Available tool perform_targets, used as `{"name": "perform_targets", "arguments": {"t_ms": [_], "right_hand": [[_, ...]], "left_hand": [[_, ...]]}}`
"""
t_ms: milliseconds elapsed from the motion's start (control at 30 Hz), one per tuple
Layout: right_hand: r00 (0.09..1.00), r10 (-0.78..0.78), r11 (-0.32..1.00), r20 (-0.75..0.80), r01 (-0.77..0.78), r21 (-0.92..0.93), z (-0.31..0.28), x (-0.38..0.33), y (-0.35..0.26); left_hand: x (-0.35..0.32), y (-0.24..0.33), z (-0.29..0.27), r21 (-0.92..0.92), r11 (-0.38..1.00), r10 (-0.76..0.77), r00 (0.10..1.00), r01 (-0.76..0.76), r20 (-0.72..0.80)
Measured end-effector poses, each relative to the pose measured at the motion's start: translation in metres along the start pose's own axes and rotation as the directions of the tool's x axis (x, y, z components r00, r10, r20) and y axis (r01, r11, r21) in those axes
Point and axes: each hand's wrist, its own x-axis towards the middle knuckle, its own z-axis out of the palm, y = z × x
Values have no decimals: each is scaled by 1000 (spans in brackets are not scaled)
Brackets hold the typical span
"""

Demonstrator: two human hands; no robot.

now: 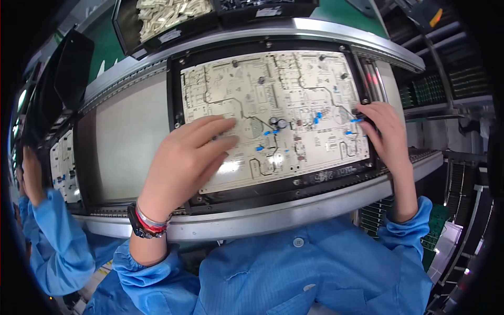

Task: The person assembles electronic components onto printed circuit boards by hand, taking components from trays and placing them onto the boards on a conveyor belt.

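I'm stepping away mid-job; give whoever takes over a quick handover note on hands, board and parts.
Left hand: flat on the circuit board, fingers spread, holding nothing visible.
Right hand: at the board's right edge, fingertips by a blue component; whether it pinches it is unclear.
Board sits in a black carrier frame on the conveyor rail.
Done: several blue parts and two black capacitors stand mid-board.
Left: most of the board is bare. Bin of pale parts behind.
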Motion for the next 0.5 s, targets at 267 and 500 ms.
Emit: {"name": "perform_targets", "arguments": {"t_ms": [267, 500], "right_hand": [[1000, -20, 996, -3, 20, 90, -10, 10, -2], [1000, -14, 993, -22, 16, 114, -5, 10, 4]], "left_hand": [[-3, -9, 2, 77, 997, -6, 989, 17, -145], [1, -7, 3, 93, 995, -23, 990, 36, -136]]}}
